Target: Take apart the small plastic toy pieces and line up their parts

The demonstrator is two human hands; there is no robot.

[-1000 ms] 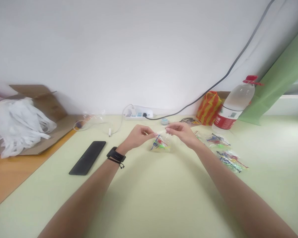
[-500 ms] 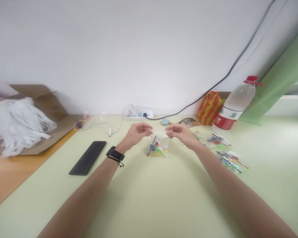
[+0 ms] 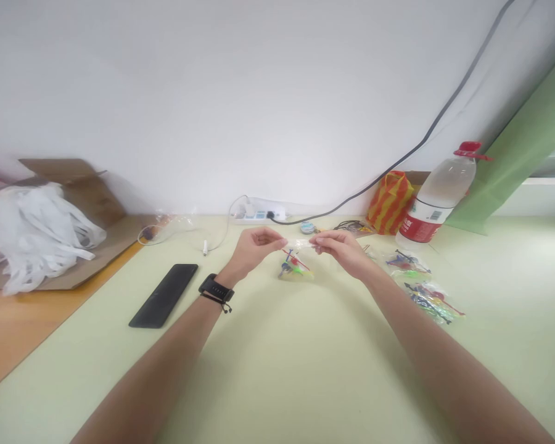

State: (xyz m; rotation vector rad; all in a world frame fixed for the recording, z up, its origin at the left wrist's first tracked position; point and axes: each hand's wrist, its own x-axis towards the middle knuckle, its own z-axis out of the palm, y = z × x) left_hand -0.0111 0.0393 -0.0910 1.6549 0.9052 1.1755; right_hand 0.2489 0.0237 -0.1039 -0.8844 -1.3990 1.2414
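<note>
The small clear bag (image 3: 296, 264) with colourful pieces inside hangs just above the counter (image 3: 277, 357). The left hand (image 3: 254, 248) and the right hand (image 3: 337, 246) each pinch its top edge between closed fingertips. More filled bags (image 3: 419, 280) lie to the right.

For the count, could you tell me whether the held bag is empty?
Not empty: coloured pieces show inside the clear bag.

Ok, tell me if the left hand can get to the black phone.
Probably yes. The black phone lies flat on the table, nothing between it and the left hand. That hand pinches the clear bag with the right hand, so it must let go first.
</note>
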